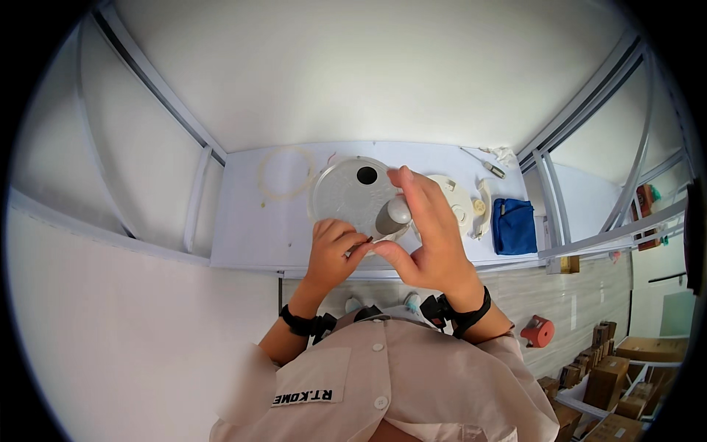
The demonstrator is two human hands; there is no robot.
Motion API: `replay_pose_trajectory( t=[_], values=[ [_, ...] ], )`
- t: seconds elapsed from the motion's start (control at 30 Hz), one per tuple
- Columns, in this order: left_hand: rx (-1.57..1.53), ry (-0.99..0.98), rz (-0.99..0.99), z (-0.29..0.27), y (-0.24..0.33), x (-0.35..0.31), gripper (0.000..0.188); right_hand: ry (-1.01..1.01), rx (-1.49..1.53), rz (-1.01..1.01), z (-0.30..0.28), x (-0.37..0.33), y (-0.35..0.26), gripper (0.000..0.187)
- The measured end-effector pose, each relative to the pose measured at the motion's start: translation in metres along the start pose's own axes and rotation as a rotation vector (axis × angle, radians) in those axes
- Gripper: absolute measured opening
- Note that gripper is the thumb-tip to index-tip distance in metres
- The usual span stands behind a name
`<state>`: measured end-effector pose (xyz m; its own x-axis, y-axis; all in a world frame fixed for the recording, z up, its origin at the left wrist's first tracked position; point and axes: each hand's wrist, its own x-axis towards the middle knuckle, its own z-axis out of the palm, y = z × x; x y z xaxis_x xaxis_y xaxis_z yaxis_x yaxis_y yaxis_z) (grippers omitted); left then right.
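Note:
My left hand (333, 254) is closed, its thumb and fingers pinched around a small dark thin piece (367, 239) too small to name. My right hand (436, 247) has its fingers stretched upward and its thumb spread out to the left, the thumb tip close to the left fingertips. In the gap between right thumb and fingers shows a grey cylinder with a white domed end (392, 218); I cannot tell whether the hand touches it. Below and behind it lies a round grey metal plate (335, 193) with a dark round spot near its far edge.
Right of my hands on the white table (247, 236) lie a round white part (460, 206), a curved cream piece (484, 208), a screwdriver (492, 169) and a blue pouch (515, 226). A pale ring (263, 171) lies left. A red stool (538, 331) and cardboard boxes (611, 379) stand on the floor.

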<state>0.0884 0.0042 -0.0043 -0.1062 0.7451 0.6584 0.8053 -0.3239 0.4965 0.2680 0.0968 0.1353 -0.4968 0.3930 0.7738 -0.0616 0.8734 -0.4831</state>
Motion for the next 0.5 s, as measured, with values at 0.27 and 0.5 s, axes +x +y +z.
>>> replay_pose_trajectory(
  t=[0.27,0.5],
  values=[
    [0.005,-0.001,-0.005,0.003,-0.002,-0.004,0.016,-0.092,0.255,-0.103,0.004,0.001,0.011,0.055],
    [-0.009,0.01,0.003,0.003,-0.003,-0.003,0.018,0.038,0.12,-0.084,0.01,0.007,0.001,0.05]
  ],
)
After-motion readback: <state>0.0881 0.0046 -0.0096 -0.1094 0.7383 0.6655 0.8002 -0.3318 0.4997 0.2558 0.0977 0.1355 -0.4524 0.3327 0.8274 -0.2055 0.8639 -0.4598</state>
